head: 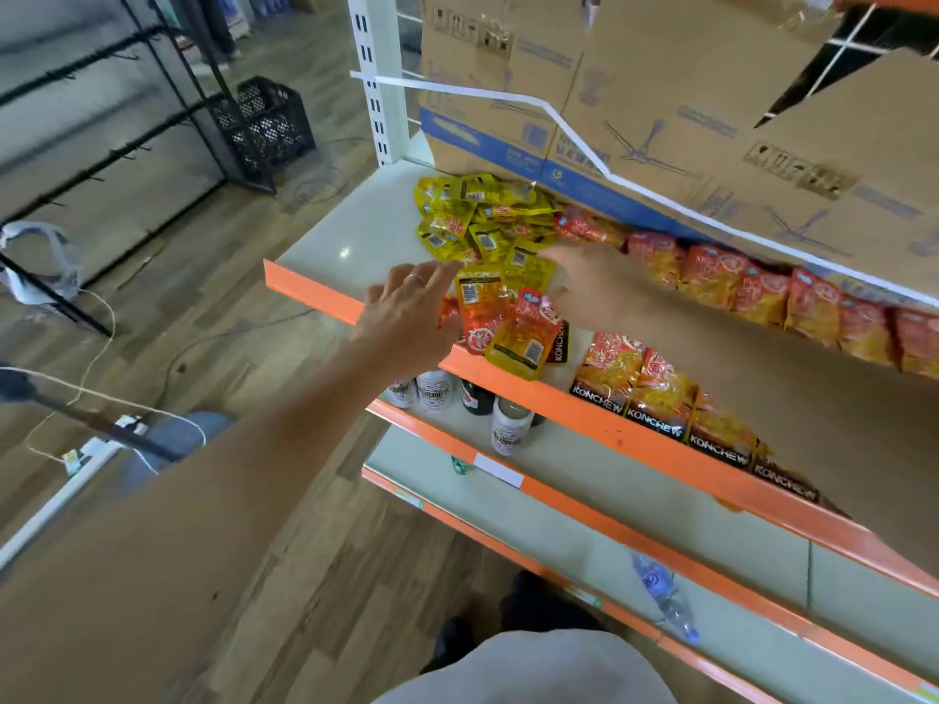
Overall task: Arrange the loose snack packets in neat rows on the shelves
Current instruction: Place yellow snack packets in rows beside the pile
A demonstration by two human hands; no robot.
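Note:
A loose heap of yellow snack packets (477, 221) lies at the left of the top shelf (335, 241). A few orange and yellow packets (513, 322) lie at the shelf's front lip. My left hand (406, 312) hovers over them with fingers spread, holding nothing. My right hand (594, 287) reaches in from the right, fingers straight, touching the packets at the heap's edge. A neat back row of red-orange packets (762, 292) runs to the right. A front row of Konchew packets (660, 398) stands along the edge, partly hidden by my right forearm.
Cardboard boxes (660, 94) sit behind the packets. Cans and a dark bottle (477, 403) stand on the shelf below. A plastic water bottle (665, 597) lies on the lowest shelf. A black crate (264, 124) and wire racks stand on the wooden floor at left.

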